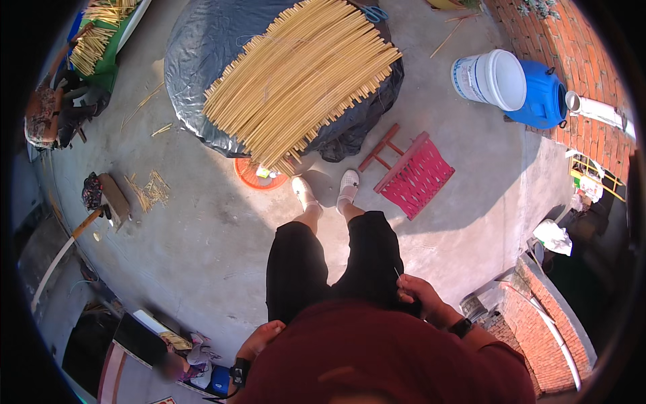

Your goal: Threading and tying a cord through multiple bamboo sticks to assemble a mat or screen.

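Observation:
My right hand (418, 291) is closed beside my right thigh, a thin pale needle-like piece (398, 272) sticking up from its fingertips. On the other side, my left hand (261, 338) rests against the dark red shirt (377, 350), its fingers curled together; whatever they might hold is hidden. Ahead of my feet, a wide layer of straw-coloured sticks (303, 74) lies side by side on a round mound under black plastic sheeting (195, 81). Thin strands cross the sticks. Neither hand touches them.
An orange basket (249, 176) sits by my left shoe, and a pink woven folding stool (417, 176) lies to the right. Farther right stand a white bucket (488, 79) and a blue barrel (545, 94). Loose sticks (151, 191) lie left; another person (50, 114) sits far left.

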`<state>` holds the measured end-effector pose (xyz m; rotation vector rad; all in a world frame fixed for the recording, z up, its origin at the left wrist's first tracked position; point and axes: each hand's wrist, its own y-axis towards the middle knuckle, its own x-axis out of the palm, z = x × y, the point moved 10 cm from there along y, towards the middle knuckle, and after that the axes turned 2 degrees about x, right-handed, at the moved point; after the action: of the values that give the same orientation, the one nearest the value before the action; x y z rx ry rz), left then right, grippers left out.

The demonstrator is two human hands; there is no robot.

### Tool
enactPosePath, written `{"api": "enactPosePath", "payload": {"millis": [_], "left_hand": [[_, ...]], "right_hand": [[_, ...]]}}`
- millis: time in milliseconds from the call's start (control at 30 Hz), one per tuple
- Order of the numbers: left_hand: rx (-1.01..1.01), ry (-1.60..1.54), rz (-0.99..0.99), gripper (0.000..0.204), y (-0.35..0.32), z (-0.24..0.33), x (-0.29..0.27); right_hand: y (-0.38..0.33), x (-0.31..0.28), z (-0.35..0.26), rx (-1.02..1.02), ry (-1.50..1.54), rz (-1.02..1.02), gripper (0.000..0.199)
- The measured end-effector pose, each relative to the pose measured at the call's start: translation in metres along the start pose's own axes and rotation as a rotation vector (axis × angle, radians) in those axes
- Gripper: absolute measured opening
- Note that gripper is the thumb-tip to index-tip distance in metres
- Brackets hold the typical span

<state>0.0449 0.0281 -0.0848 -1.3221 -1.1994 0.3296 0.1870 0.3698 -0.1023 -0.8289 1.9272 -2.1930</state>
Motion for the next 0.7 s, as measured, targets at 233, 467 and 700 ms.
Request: {"api": "enactPosePath", "payload": {"millis": [233,467,700], "left_hand": [[0.102,-0.004,0.037,0.029,0.043,0.06,0.045],[0.143,0.013,0.016,0.029,0.053,0.097,0.068],[0.212,-0.112,0.037,0.027,0.078,0.139,0.102]], "right_hand": [[-0.051,-0.004,-0.056,0.106,0.122,-0.003,0.013],[-0.051,0.042,-0.133,0.137,-0.024,-0.193,0.014],[-0.002,0.046,-0.221,0.236,-0.261,-0.282,0.014]]}}
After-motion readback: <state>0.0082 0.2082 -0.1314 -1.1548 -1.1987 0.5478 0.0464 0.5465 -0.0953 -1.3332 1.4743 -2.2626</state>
